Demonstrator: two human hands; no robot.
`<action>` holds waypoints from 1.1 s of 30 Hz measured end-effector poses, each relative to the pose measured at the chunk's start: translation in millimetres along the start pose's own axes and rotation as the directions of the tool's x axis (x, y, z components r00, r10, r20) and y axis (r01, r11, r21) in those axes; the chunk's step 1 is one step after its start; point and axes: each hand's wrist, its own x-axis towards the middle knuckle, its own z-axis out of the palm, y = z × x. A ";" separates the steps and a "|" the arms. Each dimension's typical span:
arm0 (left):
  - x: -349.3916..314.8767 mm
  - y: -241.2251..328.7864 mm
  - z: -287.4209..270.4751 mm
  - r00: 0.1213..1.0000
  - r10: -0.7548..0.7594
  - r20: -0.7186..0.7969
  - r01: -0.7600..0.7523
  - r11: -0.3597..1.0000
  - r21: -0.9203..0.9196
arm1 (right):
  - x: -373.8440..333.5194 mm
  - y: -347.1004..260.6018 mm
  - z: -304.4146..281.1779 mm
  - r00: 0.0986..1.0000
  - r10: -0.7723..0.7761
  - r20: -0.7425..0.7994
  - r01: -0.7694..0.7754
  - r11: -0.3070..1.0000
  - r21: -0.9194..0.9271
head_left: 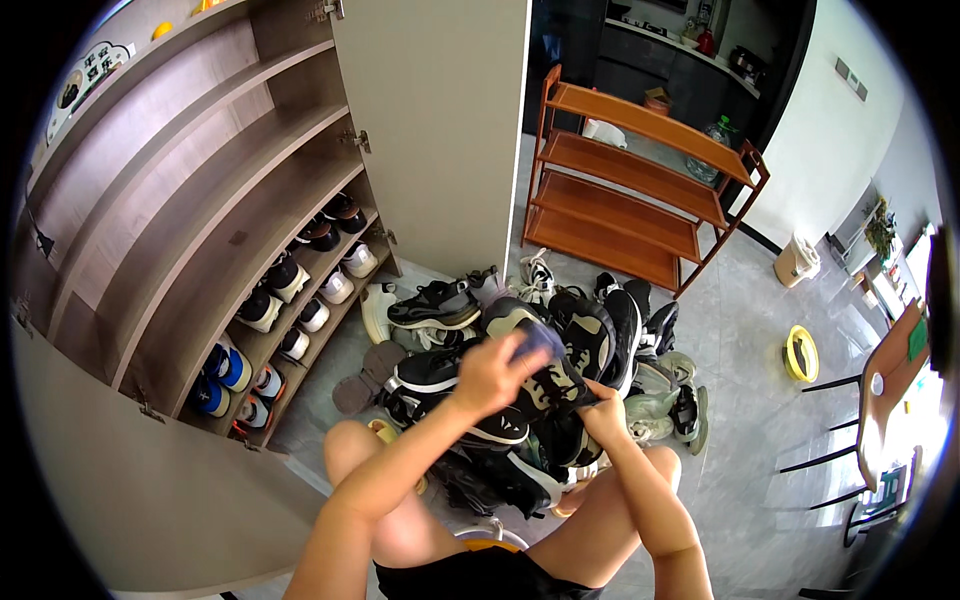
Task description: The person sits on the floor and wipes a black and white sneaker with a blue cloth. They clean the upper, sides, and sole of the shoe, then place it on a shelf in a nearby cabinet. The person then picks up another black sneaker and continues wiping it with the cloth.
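My left hand (488, 376) is closed around a dark bluish-grey pad or folded cloth (540, 342), smeared by motion, over a black sneaker with cream markings (550, 390). My right hand (603, 415) grips that sneaker by its right end, with the thumb on top. Whether the pad touches the shoe I cannot tell. Beneath and around both hands lies a heap of mostly black and white shoes, among them a black sneaker with a white sole (425, 370) on the left and another black shoe (585, 335) just beyond.
On the left stands an open shoe cabinet (200, 160) with several pairs on its lower shelves; its door (430, 130) is swung wide. A brown slatted rack (630, 210) stands beyond the heap. To the right are a yellow basin (801, 354), a bin (797, 262) and a chair (885, 395).
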 end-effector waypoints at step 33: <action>-7.5 35.9 -11.6 0.999 -0.010 0.045 0.020 0.970 -0.242 | 23.1 25.3 0.7 0.893 0.390 0.227 -0.396 0.438 0.807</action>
